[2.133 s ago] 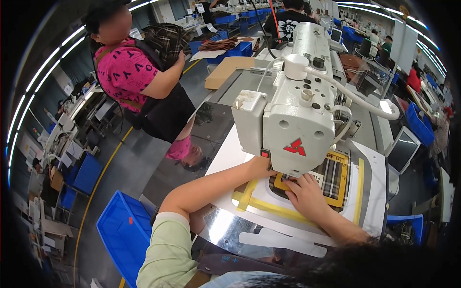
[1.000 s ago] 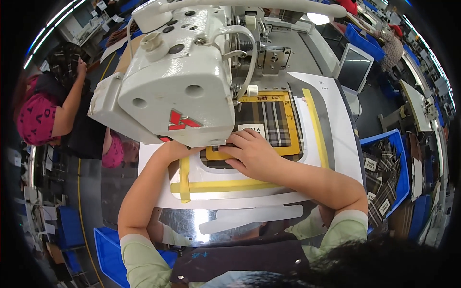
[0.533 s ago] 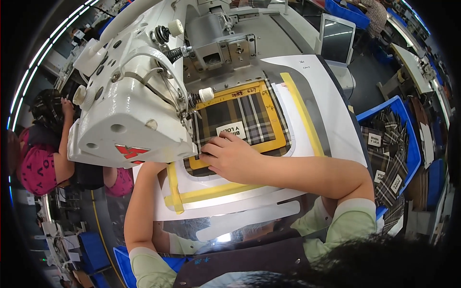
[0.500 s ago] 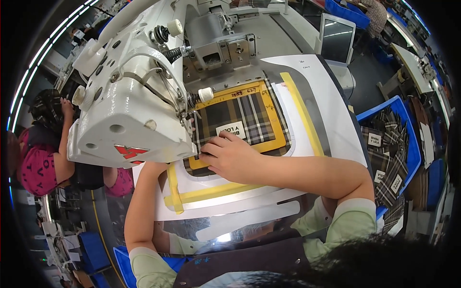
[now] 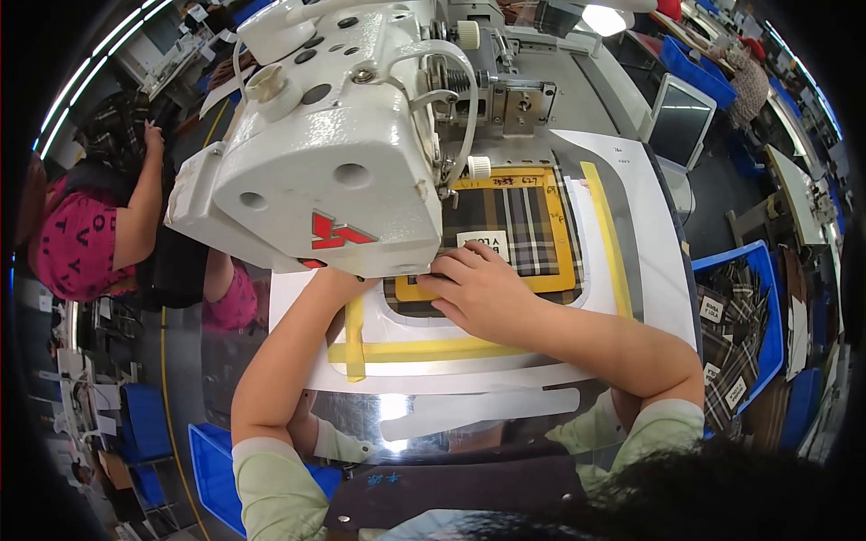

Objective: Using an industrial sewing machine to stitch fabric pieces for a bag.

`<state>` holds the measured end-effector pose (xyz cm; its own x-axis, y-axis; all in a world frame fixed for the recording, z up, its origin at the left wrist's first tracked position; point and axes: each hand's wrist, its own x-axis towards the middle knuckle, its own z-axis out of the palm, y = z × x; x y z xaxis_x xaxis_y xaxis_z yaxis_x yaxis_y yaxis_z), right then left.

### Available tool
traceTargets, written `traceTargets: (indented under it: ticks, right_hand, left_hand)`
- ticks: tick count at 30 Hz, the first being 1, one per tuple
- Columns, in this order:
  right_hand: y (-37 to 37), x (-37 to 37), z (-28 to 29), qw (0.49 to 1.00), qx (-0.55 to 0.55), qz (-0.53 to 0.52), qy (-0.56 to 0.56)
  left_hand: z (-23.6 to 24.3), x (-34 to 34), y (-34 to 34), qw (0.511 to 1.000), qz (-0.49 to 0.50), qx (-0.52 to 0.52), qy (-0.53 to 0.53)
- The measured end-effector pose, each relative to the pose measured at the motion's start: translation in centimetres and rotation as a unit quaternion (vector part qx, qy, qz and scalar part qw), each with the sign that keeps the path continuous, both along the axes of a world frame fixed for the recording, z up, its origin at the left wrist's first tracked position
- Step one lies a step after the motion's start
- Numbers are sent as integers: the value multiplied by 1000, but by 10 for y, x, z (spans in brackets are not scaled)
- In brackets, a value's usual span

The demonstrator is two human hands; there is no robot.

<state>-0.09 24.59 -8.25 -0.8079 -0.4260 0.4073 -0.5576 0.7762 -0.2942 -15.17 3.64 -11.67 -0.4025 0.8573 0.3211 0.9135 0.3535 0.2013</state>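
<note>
A brown, black and white plaid fabric piece [image 5: 469, 209] lies flat under a yellow rectangular frame [image 5: 565, 242] beside the white sewing machine head [image 5: 289, 171]. A white label [image 5: 494, 241] with dark lettering rests on the fabric, partly covered by my fingers. My right hand [image 5: 480, 287] lies over the frame's near edge, its fingers spread and reaching to the label. Only the wrist end of my left hand [image 5: 347, 285] shows; its fingers are hidden behind the machine head.
Yellow tape strips [image 5: 433, 350] border the white sheet [image 5: 663, 307] around the work. To the right, a blue bin [image 5: 774, 316] holds several labelled plaid pieces. Another blue bin [image 5: 212, 473] stands at lower left. A co-worker in a pink top [image 5: 77, 239] sits at left.
The view has shifted, so the machine and fabric now appear farther right. My right hand stays on the frame and label; my left hand remains behind the machine head.
</note>
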Motion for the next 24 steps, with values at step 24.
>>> traceTargets:
  ticks: [24]
  right_hand:
    - [7, -5, 4, 1000, -13, 7, 4]
  left_hand:
    - [-22, -22, 8, 994, -49, 66, -78]
